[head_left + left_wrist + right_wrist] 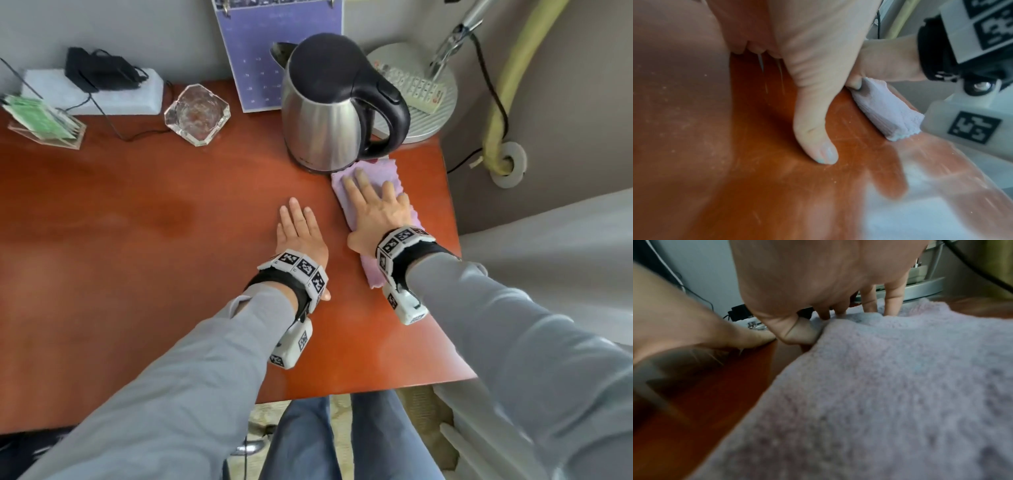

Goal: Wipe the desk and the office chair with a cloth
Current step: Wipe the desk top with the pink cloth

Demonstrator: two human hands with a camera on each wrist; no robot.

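A folded lilac cloth [373, 171] lies on the reddish-brown desk [137, 222] near its right edge, just in front of the kettle. My right hand [373, 202] lies flat on the cloth [890, 386] with straight, spread fingers pressing it down. My left hand [299, 226] rests flat on the bare desk beside it, palm down, holding nothing. In the left wrist view the left thumb [816, 126] touches the desk [735, 162], and the cloth's near end [890, 113] shows under the right wrist. The office chair is not in view.
A steel kettle [329, 113] stands right behind the cloth. A glass ashtray [197, 114], a card holder [44, 123], a white box with black cables [92, 92], a calendar [281, 51] and a lamp base [428, 99] line the back. The desk's right edge [452, 240] is close to the cloth.
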